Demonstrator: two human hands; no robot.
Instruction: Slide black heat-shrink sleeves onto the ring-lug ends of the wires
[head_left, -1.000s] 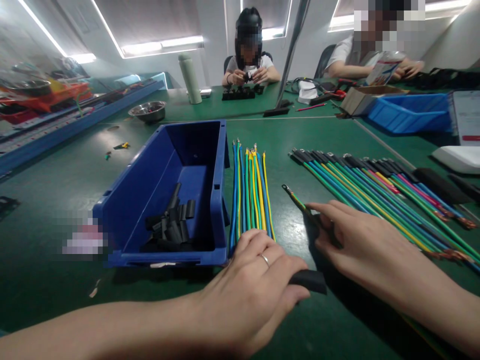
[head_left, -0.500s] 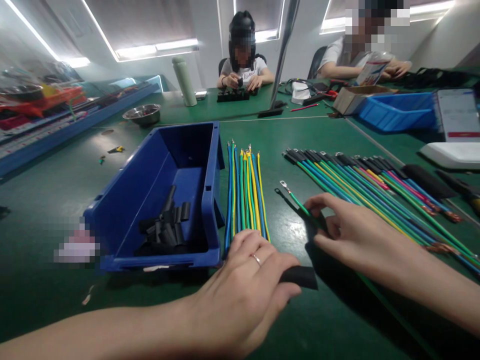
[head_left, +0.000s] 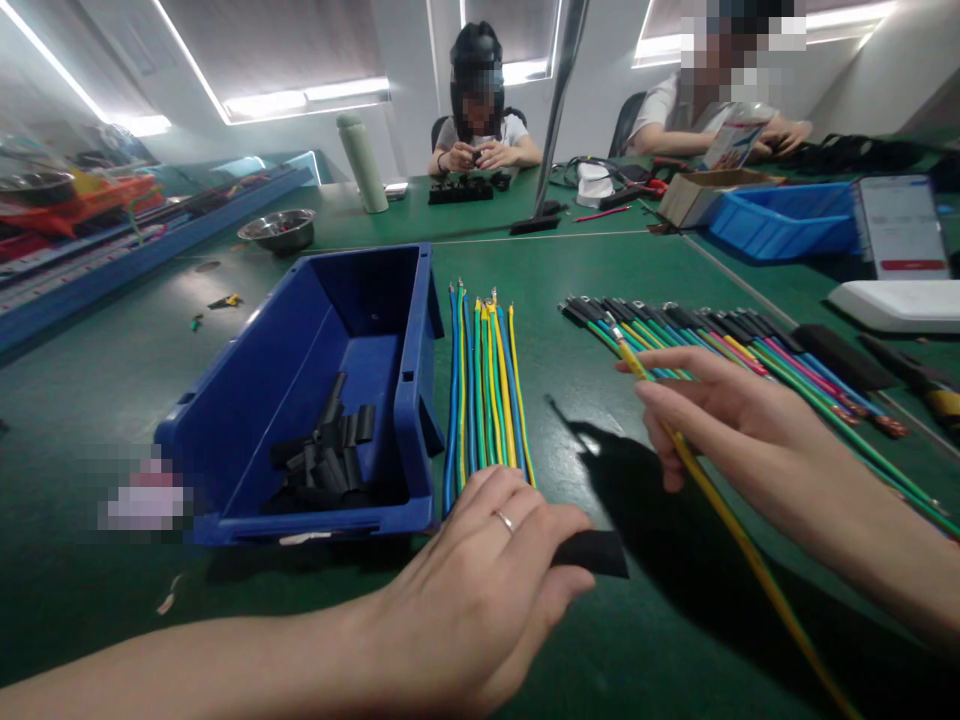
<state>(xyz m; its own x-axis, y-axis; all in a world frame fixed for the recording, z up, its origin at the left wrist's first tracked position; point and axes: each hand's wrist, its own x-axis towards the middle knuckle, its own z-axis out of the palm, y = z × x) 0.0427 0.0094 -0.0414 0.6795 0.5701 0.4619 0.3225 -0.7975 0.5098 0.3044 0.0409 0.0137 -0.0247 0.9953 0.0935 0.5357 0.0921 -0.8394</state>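
My left hand (head_left: 495, 570) is closed, with a short piece of black heat-shrink tubing (head_left: 600, 554) pinched between thumb and forefinger. Its knuckles cover the lower ends of a row of blue, green and yellow wires (head_left: 487, 390). Raised above the table, my right hand (head_left: 712, 420) pinches a yellow-green wire (head_left: 724, 505) near its top, where a metal terminal shows; the wire slants down to the right. Behind that hand lies a second row of wires (head_left: 667, 325) with black sleeves on their far ends. Left of my left hand, a dark blue bin (head_left: 420, 400) contains several black tubing pieces (head_left: 330, 460).
A metal bowl (head_left: 281, 232), a pale green bottle (head_left: 363, 165) and a metal stand (head_left: 536, 222) occupy the far side. Two people sit across the table. At right are a light blue tray (head_left: 784, 225), a cardboard box (head_left: 697, 195) and a propped screen (head_left: 900, 230).
My right hand has lifted off the table; the wire in it now stands up, its terminal end raised higher and farther right. My left hand keeps its hold on the tubing.
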